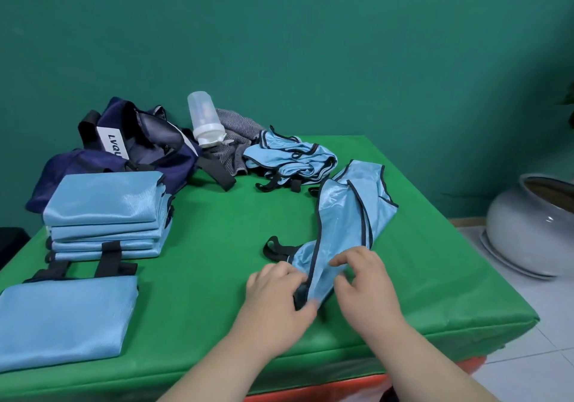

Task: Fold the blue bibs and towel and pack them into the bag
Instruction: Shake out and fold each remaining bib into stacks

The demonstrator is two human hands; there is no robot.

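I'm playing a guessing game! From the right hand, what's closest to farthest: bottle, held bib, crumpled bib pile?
1. The held bib: pinched by the right hand, front of table.
2. The crumpled bib pile: farther back, mid-table.
3. The bottle: behind the pile, further left.

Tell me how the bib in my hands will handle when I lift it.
The bib will likely hang limp: it already lies creased and twisted on the table. Its glossy sheen suggests slippery cloth, so folds may slide. It looks thin, so probably light; its black strap may dangle.
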